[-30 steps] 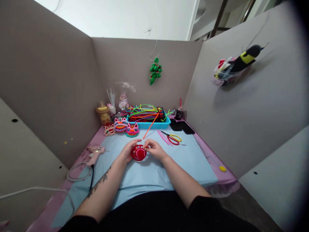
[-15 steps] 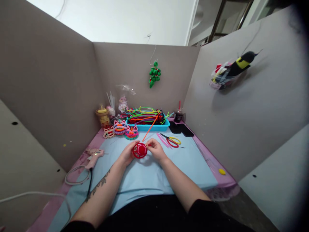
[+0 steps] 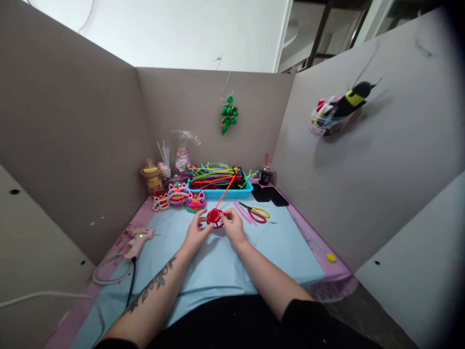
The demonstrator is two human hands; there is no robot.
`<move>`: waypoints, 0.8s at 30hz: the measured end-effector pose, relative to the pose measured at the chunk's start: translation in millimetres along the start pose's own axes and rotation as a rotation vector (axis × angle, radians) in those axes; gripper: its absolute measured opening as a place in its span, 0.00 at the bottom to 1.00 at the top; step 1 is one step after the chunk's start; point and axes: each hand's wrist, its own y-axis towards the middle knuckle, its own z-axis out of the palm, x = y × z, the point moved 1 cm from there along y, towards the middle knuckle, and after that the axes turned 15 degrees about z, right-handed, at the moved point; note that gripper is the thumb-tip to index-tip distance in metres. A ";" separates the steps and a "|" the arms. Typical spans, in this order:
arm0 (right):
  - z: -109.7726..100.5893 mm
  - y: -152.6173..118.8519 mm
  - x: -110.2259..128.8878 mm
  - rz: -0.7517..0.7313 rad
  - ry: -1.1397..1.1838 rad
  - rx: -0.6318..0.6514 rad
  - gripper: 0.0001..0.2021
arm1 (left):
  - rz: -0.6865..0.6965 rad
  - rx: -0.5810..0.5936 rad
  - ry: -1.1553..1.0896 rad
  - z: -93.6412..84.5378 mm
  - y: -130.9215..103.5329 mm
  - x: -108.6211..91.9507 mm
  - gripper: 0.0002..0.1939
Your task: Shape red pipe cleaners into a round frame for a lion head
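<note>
Between my two hands is a round red pipe-cleaner frame (image 3: pixel 215 218) with pink lines across it and a solid red middle. My left hand (image 3: pixel 196 231) grips its left side, thumb below and fingers above. At its upper right edge, my right hand (image 3: pixel 233 227) pinches with thumb and forefinger; a small bit of red shows at the fingertips. Just behind the frame, an orange pipe cleaner (image 3: pixel 225 192) slants up to the blue tray (image 3: pixel 232 194), which is heaped with colourful pipe cleaners (image 3: pixel 214 173).
Three pipe-cleaner animal heads (image 3: pixel 178 195) sit at the back left. Red-and-yellow scissors (image 3: pixel 257 213) lie right of my hands beside pink strips (image 3: pixel 244 212). A pink glue gun (image 3: pixel 138 242) with a cord rests left. A dark cup (image 3: pixel 266 174) stands at the back right.
The red frame has been raised slightly away from me and turned. My left fingers have shifted to hold it by its left edge. My right hand stays at its right side.
</note>
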 end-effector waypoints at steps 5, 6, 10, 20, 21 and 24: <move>5.9 -4.0 1.8 0.023 0.019 0.096 0.08 | 0.105 0.069 -0.018 0.2 0.9 -7.6 0.20; 6.5 -4.6 2.1 0.029 0.030 0.120 0.08 | 0.099 0.059 -0.030 0.1 1.2 -8.3 0.18; 7.1 -7.0 4.7 0.038 0.039 0.171 0.08 | 0.021 -0.007 -0.160 1.2 1.8 -6.8 0.20; 7.3 -4.3 1.3 0.097 0.120 0.219 0.10 | -0.133 -0.044 -0.309 1.7 3.8 -7.9 0.22; 7.5 -3.8 0.6 0.113 0.141 0.234 0.11 | -0.132 -0.043 -0.314 1.6 3.7 -8.5 0.21; 7.5 -2.7 -0.4 0.135 0.164 0.258 0.12 | -0.116 -0.026 -0.288 1.2 3.1 -9.0 0.21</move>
